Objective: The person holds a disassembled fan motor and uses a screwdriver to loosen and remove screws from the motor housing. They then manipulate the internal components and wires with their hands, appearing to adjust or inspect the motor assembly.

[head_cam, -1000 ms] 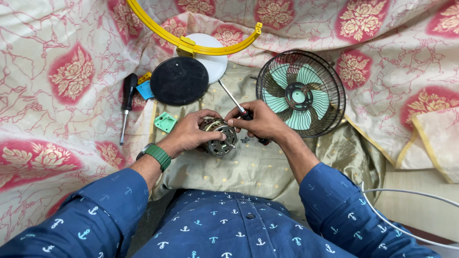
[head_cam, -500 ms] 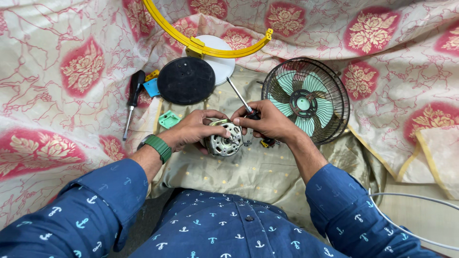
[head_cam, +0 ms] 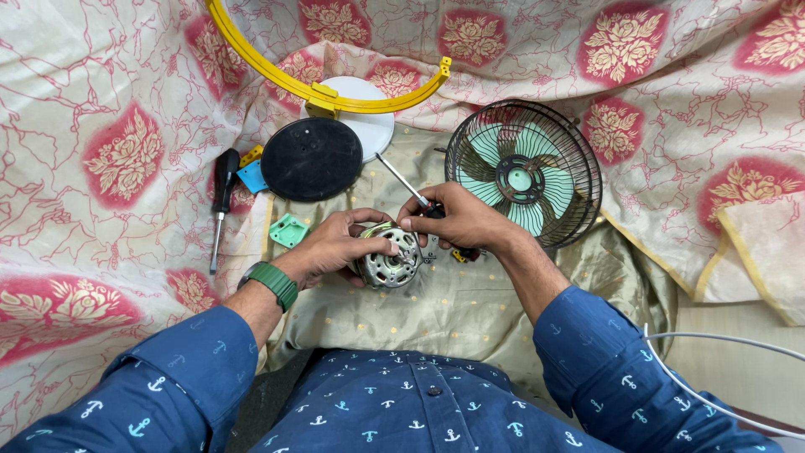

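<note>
My left hand (head_cam: 335, 245) grips a round silver fan motor (head_cam: 387, 260) held over a beige cloth (head_cam: 444, 310) on my lap. My right hand (head_cam: 457, 220) touches the motor's top edge with its fingertips and holds a screwdriver (head_cam: 404, 183) whose metal shaft points up and to the left. A green watch (head_cam: 270, 283) is on my left wrist. Small dark parts lie under my right hand, mostly hidden.
A black wire fan cage with green blades (head_cam: 524, 176) stands to the right. A black round disc (head_cam: 311, 158) overlaps a white disc (head_cam: 369, 127). Behind them lies a yellow ring (head_cam: 277, 71). A black-handled screwdriver (head_cam: 221, 197), blue piece (head_cam: 251, 175) and green plastic piece (head_cam: 289, 230) lie left. White cable (head_cam: 721, 369).
The motor has been turned in my hands, so its pale vented face shows. Both hands stay on it, and the view shifted slightly.
</note>
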